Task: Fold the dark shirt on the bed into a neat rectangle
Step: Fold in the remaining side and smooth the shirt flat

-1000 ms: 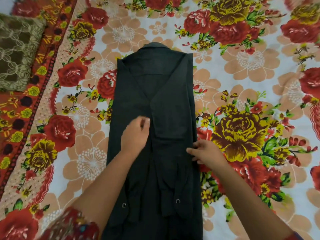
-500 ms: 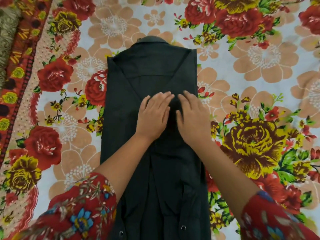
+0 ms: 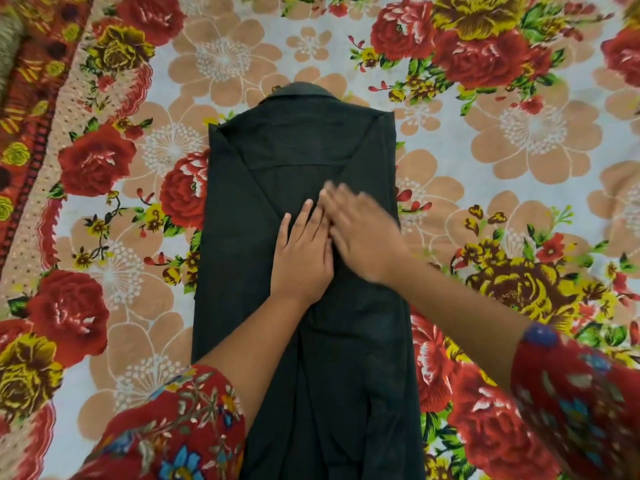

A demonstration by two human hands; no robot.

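The dark shirt (image 3: 263,237) lies face down on the bed as a long narrow strip, collar at the far end, both sides and sleeves folded in over its back. My left hand (image 3: 303,254) presses flat on the middle of the shirt with straight fingers. My right hand (image 3: 360,233) lies flat beside it, blurred by motion, its fingers crossing over the tips of my left hand. The shirt's lower end runs out of view under my forearms.
A floral bedsheet (image 3: 502,150) with red, yellow and peach flowers covers the bed all around the shirt. A red patterned border (image 3: 38,109) runs along the left side. A greenish cushion (image 3: 8,46) shows at the top left corner.
Both hands came from the shirt's lower middle and right edge up onto its centre, flat side by side. Since then my right hand has slid leftward over my left fingertips.
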